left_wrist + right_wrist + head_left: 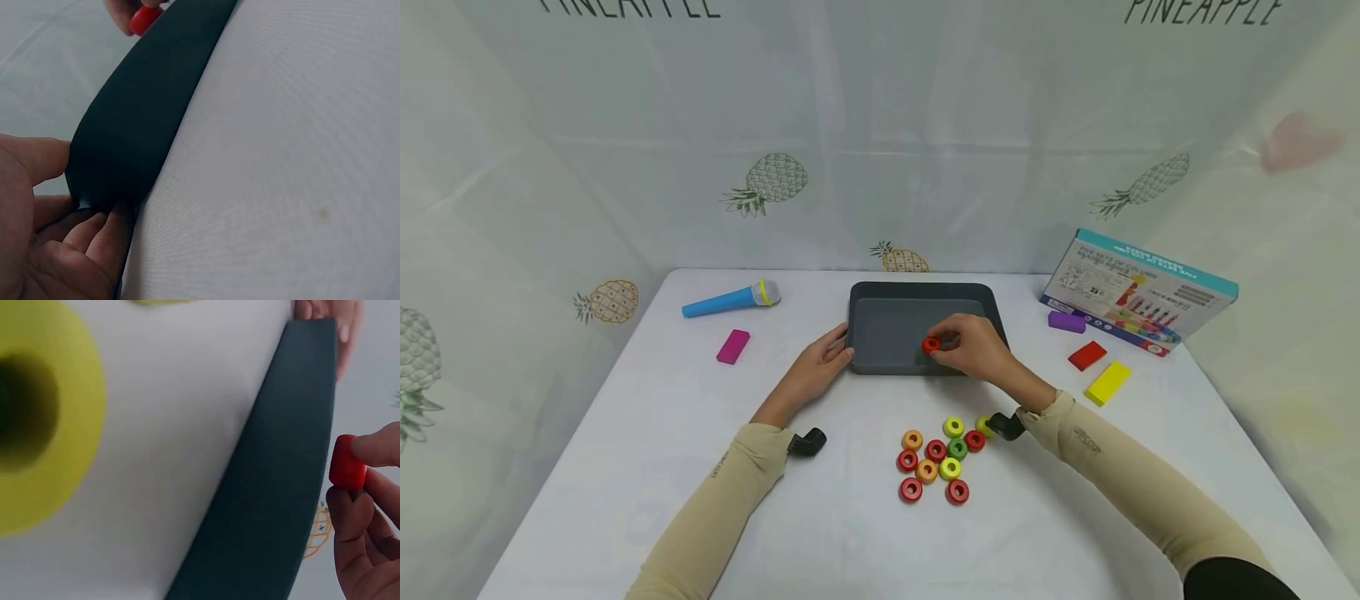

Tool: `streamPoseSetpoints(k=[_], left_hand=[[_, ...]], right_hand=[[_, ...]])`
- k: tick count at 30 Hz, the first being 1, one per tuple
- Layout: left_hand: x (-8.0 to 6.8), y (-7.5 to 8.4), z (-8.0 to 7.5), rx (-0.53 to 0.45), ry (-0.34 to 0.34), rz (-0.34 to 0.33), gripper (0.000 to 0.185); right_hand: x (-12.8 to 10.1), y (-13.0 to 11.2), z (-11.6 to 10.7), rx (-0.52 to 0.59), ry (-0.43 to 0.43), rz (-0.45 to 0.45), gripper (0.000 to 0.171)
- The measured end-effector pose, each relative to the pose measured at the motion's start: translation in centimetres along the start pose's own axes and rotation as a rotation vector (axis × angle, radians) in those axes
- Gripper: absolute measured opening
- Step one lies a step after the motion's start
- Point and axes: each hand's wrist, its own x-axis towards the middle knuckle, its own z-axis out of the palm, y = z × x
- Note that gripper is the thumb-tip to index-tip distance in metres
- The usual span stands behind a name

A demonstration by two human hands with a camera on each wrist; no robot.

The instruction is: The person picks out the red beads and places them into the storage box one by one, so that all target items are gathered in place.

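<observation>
A dark grey rectangular tray (pixel 925 291) lies near the far edge of the table. At its left side, my left hand (pixel 815 367) grips the edge, with the thumb at the rim and curled fingers low against the wall in the left wrist view. Between thumb and fingers, my right hand (pixel 973 346) pinches a small red ring (pixel 931 345) over the tray's right half. That same red ring (pixel 348 462) shows side-on above the tray wall (pixel 275 456) in the right wrist view.
Loose red, orange, yellow and green rings (pixel 936 451) lie in front of the tray. Blue toy microphone (pixel 730 300) and pink block (pixel 733 346) lie left. At right are purple (pixel 1067 322), red (pixel 1087 356) and yellow (pixel 1107 382) blocks beside a leaning box (pixel 1138 292).
</observation>
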Motion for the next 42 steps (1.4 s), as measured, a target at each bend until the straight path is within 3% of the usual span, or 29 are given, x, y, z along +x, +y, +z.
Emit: streamPoseSetpoints(k=[12, 19, 30, 42], left_hand=[[0.0, 0.1, 0.4, -0.021, -0.010, 0.009, 0.062], [0.1, -0.1, 0.4, 0.004, -0.011, 0.011, 0.062], [0.2, 0.0, 0.0, 0.021, -0.007, 0.008, 0.063], [0.0, 0.0, 0.0, -0.007, -0.007, 0.012, 0.063]], right_hand=[[0.9, 1.3, 1.2, -0.028, 0.002, 0.059, 0.028], [1.2, 1.5, 1.1, -0.026, -0.040, 0.107, 0.028], [1.5, 1.7, 1.3, -0.068, -0.117, 0.104, 0.024], [1.6, 1.5, 1.3, -0.075, -0.127, 0.108, 0.024]])
